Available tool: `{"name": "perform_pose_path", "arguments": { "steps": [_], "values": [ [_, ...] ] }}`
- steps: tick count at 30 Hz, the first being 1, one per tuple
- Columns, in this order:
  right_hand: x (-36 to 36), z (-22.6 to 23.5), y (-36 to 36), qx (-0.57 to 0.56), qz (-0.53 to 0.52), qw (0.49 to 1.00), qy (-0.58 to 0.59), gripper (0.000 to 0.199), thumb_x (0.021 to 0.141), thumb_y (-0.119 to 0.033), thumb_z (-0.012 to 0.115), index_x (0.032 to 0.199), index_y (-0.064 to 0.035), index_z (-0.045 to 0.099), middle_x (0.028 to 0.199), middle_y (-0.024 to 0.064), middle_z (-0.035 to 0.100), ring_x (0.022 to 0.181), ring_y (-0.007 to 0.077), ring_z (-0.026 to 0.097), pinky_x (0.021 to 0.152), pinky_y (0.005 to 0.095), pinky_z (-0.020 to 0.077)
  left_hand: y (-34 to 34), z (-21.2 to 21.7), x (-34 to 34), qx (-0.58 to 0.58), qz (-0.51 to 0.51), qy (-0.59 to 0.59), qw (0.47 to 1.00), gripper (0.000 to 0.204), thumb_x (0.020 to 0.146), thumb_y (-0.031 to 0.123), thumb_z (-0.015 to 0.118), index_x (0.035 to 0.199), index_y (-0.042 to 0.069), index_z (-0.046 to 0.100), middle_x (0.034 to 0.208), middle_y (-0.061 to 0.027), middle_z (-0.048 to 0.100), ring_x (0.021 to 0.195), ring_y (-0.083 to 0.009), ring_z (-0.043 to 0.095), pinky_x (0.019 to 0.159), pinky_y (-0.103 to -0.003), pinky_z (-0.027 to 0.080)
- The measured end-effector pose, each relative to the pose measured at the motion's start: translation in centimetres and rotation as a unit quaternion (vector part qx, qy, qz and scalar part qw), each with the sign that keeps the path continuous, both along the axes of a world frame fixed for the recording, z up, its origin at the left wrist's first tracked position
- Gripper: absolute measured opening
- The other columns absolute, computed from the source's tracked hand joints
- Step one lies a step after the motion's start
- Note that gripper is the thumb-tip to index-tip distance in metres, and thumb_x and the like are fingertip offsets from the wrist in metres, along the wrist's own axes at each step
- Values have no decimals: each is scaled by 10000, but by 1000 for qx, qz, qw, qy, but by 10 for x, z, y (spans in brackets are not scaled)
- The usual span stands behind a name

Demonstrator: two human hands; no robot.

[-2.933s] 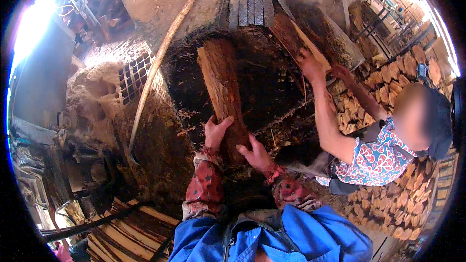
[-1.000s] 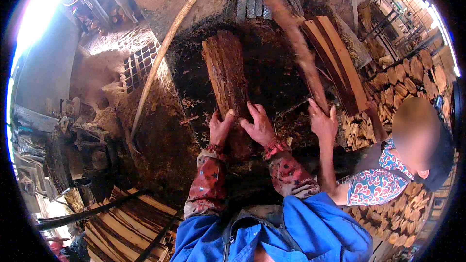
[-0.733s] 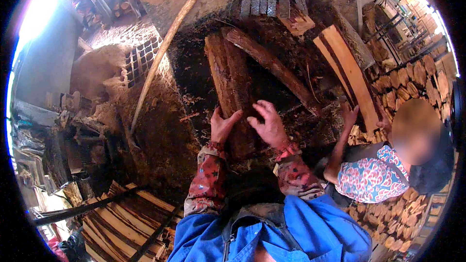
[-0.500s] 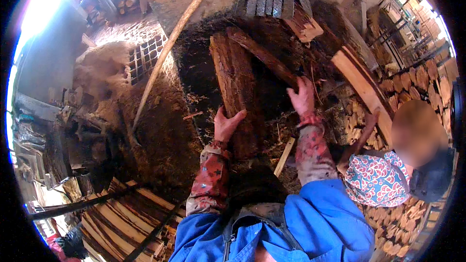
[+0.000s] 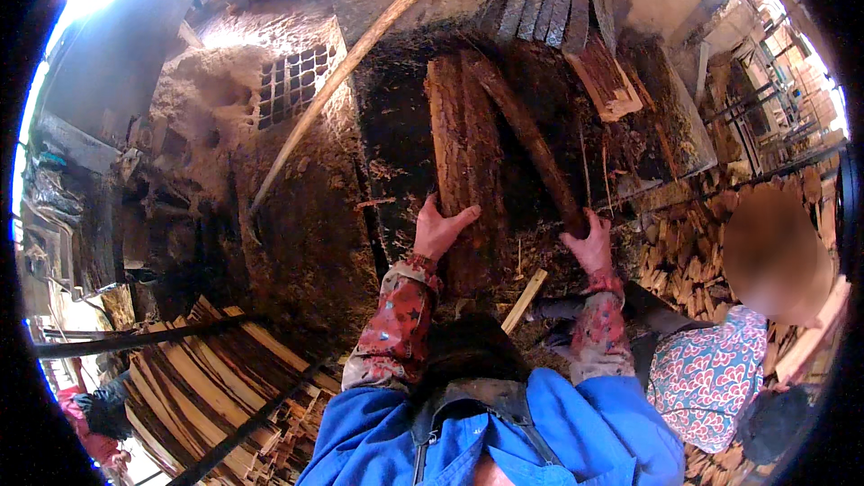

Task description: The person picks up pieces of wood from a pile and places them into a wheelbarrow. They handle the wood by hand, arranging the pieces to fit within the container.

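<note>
A wide, rough slab of wood with bark lies lengthwise in front of me on a dark surface. My left hand grips its left edge near the close end, thumb stretched across the top and fingers at the side. A narrower dark wood strip slants from the slab's far end toward me. Its near end is between the thumb and fingers of my right hand, which is closed round it. The undersides of both pieces are hidden.
A long pale pole leans at the left beside a metal grid. Corrugated sheeting and a split board lie at the far side. Sawn planks are stacked lower left. A co-worker in a patterned top is close at right, near stacked firewood.
The narrow strip's near end has come toward me with my right hand. My left hand stays at the slab. The co-worker's plank has swung from in front of them to the far right.
</note>
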State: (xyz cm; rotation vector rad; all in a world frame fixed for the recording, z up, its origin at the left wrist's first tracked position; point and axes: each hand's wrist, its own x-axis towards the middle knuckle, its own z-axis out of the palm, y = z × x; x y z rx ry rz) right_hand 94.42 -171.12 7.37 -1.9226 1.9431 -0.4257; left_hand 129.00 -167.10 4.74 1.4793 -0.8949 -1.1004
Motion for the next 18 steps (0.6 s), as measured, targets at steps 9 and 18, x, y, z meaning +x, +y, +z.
{"name": "perform_pose_path", "arguments": {
  "steps": [9, 18],
  "values": [
    [22, -57, 43, -65, 29, 984, -162, 732, 804, -194, 765, 1397, 55, 415, 1160, 121, 598, 1020, 189, 587, 840, 316, 506, 0, 33, -13, -13, -25, 45, 999, 732, 699, 314, 864, 1216, -80, 527, 1099, -133, 686, 989, -180, 657, 870, -323, 522],
    [107, 67, 78, 149, -100, 842, -509, 298, 915, -255, 595, 1095, -18, 596, 671, -8, 530, 539, 76, 517, 436, 242, 396, 3, 9, 0, 0, -12, 12, 1000, 779, 692, 366, 864, 1240, -69, 522, 1117, -142, 680, 1011, -197, 657, 885, -331, 519]
  ]
}}
